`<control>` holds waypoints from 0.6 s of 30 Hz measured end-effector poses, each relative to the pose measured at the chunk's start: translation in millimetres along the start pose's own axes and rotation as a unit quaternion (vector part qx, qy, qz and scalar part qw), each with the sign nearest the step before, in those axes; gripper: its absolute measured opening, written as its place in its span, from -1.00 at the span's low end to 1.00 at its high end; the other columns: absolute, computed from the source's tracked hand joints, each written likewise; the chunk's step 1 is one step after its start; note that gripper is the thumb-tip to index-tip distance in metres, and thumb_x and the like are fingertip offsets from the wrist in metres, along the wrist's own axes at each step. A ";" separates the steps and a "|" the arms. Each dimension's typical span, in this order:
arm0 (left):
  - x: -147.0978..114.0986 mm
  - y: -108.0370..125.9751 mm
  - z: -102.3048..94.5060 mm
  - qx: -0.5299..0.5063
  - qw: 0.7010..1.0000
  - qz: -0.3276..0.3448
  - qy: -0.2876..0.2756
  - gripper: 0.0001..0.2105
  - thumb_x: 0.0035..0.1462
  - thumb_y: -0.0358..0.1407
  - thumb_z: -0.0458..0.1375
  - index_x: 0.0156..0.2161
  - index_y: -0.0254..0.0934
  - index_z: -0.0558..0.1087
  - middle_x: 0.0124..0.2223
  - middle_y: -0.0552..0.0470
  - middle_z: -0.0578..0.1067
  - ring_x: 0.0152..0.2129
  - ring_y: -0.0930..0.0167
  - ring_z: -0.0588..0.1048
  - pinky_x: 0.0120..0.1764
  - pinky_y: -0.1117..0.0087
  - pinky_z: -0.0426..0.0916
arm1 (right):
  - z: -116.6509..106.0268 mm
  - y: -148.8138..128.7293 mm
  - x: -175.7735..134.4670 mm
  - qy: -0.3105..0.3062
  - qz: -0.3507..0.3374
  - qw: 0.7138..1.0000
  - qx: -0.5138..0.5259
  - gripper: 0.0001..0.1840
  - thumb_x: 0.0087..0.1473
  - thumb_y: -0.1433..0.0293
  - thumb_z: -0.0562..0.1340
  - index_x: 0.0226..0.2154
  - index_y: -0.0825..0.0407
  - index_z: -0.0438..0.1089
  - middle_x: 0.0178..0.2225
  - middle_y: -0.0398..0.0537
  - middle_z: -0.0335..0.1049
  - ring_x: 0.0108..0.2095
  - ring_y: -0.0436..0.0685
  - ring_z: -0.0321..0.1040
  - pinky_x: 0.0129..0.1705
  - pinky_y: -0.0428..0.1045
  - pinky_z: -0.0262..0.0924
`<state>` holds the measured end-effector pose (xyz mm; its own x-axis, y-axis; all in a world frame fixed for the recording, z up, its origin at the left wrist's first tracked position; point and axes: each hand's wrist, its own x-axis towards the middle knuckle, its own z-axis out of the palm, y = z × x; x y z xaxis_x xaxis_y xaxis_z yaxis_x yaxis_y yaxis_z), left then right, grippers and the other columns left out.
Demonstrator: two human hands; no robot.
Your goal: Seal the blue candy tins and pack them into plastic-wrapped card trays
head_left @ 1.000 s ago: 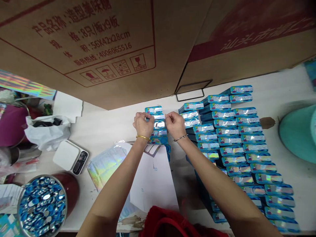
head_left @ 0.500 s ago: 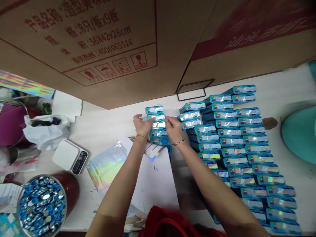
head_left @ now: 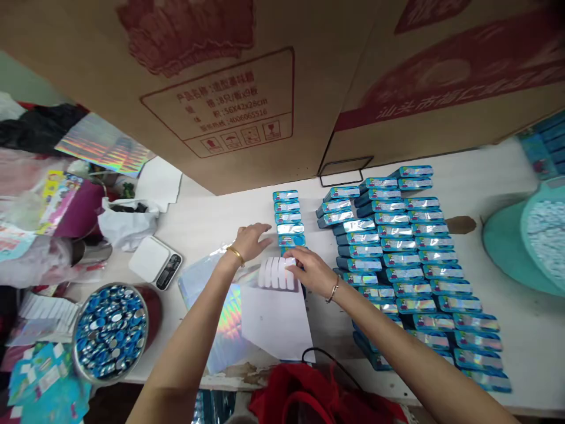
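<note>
My right hand pinches the upper right edge of a small sheet of sticker labels, which shows several pale rounded strips. Beneath it lie a white paper sheet and a shiny holographic sheet. My left hand hovers at the upper left of the labels, fingers and thumb apart, with nothing in it. Just beyond my hands, several blue boxes stand in a short column, most with a shiny strip on the upward side. The boxes nearest my right hand are partly hidden.
Rows of blue boxes cover the right side. A large carton walls off the back. At left are a white scale and a metal pot of small blue-and-silver pieces. A turquoise tub stands far right.
Both hands have drawn back from the column of boxes. My left hand now has its fingers apart; my right holds the label sheet over the paper. The view has shifted.
</note>
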<state>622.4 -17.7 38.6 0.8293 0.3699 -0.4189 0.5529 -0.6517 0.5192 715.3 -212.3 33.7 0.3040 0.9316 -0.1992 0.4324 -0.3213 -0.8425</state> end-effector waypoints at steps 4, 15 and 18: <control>-64.9 -14.3 -2.9 0.007 0.997 0.062 -0.054 -0.63 0.06 -0.06 0.20 -0.04 -0.14 0.44 0.07 -0.07 0.47 0.05 0.21 0.40 0.11 0.11 0.17 | -17.0 -16.8 -34.3 0.004 -0.076 0.994 0.078 -0.78 0.19 0.41 0.09 -0.14 -0.01 0.39 -0.18 0.01 0.44 -0.25 0.10 0.37 -0.16 0.03 0.28; -171.6 101.4 -37.5 -0.096 0.980 0.167 0.045 -0.77 0.29 -0.19 -0.07 -0.25 -0.19 0.40 -0.31 0.06 0.50 -0.38 0.42 0.44 -0.28 0.42 0.29 | -66.0 -102.8 -109.7 0.175 -0.177 0.944 -0.218 -0.60 0.23 0.21 0.09 0.07 -0.03 0.31 0.00 0.09 0.37 0.10 0.32 0.18 0.21 0.33 -0.14; -179.0 133.2 -39.2 -0.105 0.972 0.206 0.050 -0.74 0.30 -0.21 -0.08 -0.28 -0.22 0.42 -0.35 0.07 0.49 -0.43 0.44 0.43 -0.31 0.43 0.29 | -76.4 -118.2 -122.7 0.164 -0.178 0.947 -0.211 -0.70 0.28 0.32 -0.01 -0.20 0.00 0.41 -0.28 0.02 0.43 -0.19 0.19 0.30 -0.04 0.14 0.10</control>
<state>550.9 -144.8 212.0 0.9816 0.1763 -0.0739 0.1683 -0.6130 0.7719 691.7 -301.6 196.0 0.2929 0.9131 0.2837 0.8368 -0.1012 -0.5381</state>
